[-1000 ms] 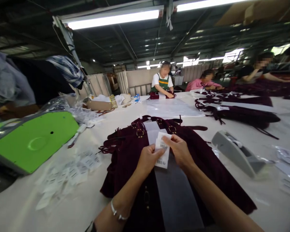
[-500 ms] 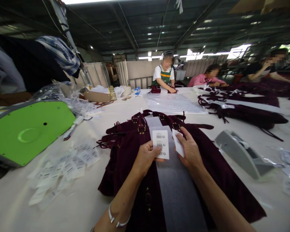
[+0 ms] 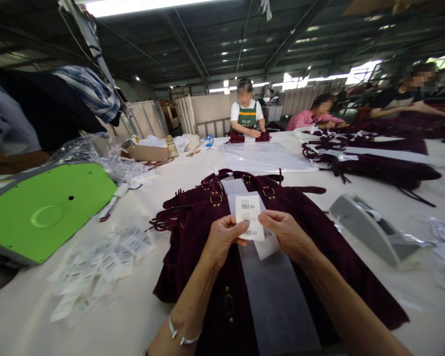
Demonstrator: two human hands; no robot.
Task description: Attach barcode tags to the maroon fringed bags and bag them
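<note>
Label sheet [image 3: 252, 210], white and printed with barcodes, showed just right of the frame's centre on my feed. The left hand [image 3: 222, 240] pinched its lower left part, thumb in front; the right hand [image 3: 291, 235] closed thumb and fingertips at its right edge. A second label slip [image 3: 266, 248] hung behind and below it, by the right fingers. Beneath the hands I saw a burgundy bag [image 3: 203, 267] lying on the white table [image 3: 133, 321], a translucent strip [image 3: 278, 306] running down its middle. Loose labels [image 3: 104, 259] lay at lower left, near a lime-green machine casing [image 3: 55, 212]. A grey tape dispenser [image 3: 374, 232] stood right of the bag. Farther up, I made out a clear plastic sheet [image 3: 263, 155] and, behind it, a co-worker [image 3: 247, 117] in a green apron, hands over a burgundy bundle [image 3: 241, 139]. More burgundy goods [image 3: 385, 173] were piled at upper right.
</note>
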